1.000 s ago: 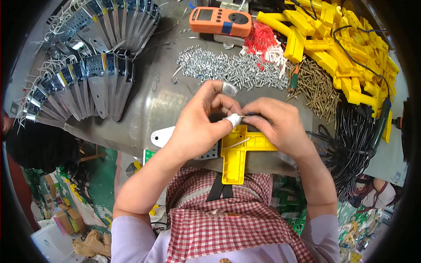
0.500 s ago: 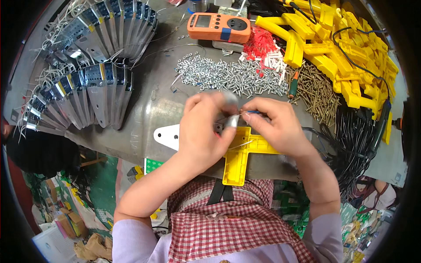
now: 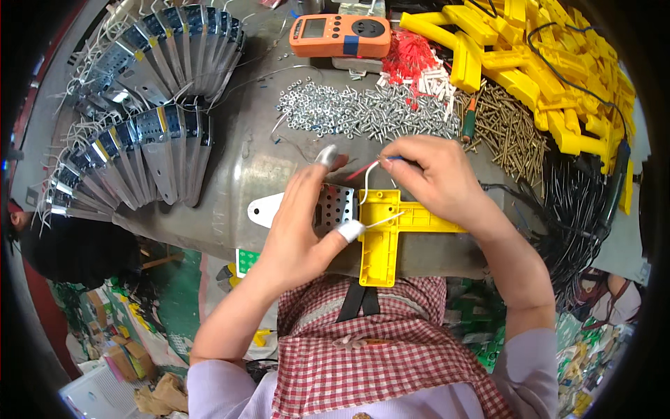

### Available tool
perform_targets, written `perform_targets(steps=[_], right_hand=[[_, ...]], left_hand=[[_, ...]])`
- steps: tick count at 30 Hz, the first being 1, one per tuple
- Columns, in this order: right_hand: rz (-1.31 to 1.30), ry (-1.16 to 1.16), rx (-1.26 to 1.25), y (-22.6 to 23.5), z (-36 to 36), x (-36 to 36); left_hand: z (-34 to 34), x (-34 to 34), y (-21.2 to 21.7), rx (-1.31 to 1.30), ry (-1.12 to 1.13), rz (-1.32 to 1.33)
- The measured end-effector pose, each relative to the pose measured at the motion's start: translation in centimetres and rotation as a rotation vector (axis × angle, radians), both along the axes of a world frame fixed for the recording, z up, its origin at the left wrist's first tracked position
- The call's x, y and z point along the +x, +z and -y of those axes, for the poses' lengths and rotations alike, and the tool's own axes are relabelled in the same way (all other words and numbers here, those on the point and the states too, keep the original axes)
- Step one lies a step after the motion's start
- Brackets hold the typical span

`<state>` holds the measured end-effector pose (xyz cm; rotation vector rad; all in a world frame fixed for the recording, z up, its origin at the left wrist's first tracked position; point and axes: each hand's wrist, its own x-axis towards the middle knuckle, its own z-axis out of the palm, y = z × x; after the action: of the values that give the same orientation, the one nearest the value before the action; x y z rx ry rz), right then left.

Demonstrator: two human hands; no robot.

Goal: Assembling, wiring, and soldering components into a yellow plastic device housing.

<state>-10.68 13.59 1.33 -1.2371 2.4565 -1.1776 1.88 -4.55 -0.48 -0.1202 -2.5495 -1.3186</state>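
Observation:
My right hand [image 3: 434, 173] pinches the ends of thin wires between thumb and forefinger: a white wire [image 3: 366, 184], a red wire [image 3: 359, 171] and something blue at the fingertips. My left hand [image 3: 299, 220] is spread open over a perforated metal plate [image 3: 339, 202], with white covers on thumb and forefinger. The plate's tapered, pale end [image 3: 261, 209] shows left of that hand. Against the plate's right end lies an open, T-shaped yellow plastic housing [image 3: 377, 262]. Another light wire [image 3: 384, 221] crosses the housing near my left thumb.
Beyond my hands lie heaps of nuts [image 3: 307, 108], silver screws [image 3: 401, 120] and long brass-coloured screws [image 3: 513, 136]. An orange meter [image 3: 342, 36] stands behind. Yellow housings [image 3: 558, 84] pile at far right above black cables [image 3: 569, 216]. Wired metal plates [image 3: 157, 150] fan out at left.
My left hand has let go near the right fingertips, moved down-left and spread its fingers. The right hand has stayed in its pinch, slightly higher, and the red and white wires now show.

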Motion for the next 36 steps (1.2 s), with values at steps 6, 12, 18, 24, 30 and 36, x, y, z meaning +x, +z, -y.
perform_targets(steps=[6, 12, 18, 24, 30, 36], right_hand=[[-0.036, 0.014, -0.085, 0.4, -0.6, 0.0], [-0.299, 0.068, 0.155, -0.1, -1.6, 5.4], [-0.217, 0.047, 0.115, 0.6, -3.3, 5.1], [-0.172, -0.081, 0.01, 1.1, -2.4, 4.9], [-0.042, -0.096, -0.044, 1.3, -2.2, 4.8], [-0.024, -0.104, -0.048, 1.4, -1.8, 4.7]], left_hand=[[-0.7, -0.6, -0.1, -0.099, -0.013, -0.226], [-1.6, -1.7, -1.1, -0.116, -0.012, -0.315], [-1.5, -1.6, -1.3, -0.222, -0.021, -0.333], [-1.8, -1.5, 0.2, -0.282, -0.009, -0.31], [-1.7, -1.1, 0.5, -0.33, -0.015, -0.267], [-2.0, -0.7, 0.5, -0.315, -0.01, -0.293]])
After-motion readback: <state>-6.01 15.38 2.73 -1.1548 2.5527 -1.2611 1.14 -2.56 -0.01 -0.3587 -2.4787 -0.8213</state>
